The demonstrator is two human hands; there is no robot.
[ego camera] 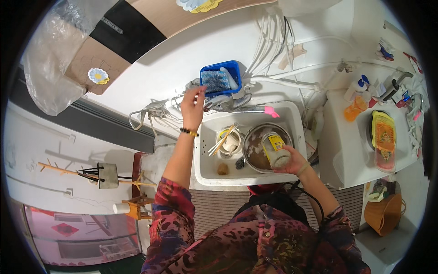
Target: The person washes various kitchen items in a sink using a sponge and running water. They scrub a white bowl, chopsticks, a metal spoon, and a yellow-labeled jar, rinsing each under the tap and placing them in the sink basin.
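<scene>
My right hand [292,162] grips a clear glass jar [272,156] with a yellow label, tilted above a round metal basin [252,159]. Murky brownish water with patches of foam fills the basin, which stands in the white sink [251,178]. My left hand [192,109] is raised at the left edge of a blue plastic basket [238,77], fingertips close together. Whether they pinch anything is unclear. Inside the basket lie a blue-grey scrubbing cloth [215,81] and a white object [230,78].
A faucet [248,109] with a pink spout tip reaches over the sink. Left of the basin are a pot with chopsticks [224,139], a steel-wool scrubber [240,163] and a brown lump [222,169]. The washbasin [362,150] at right holds orange and yellow plastic baskets [385,137].
</scene>
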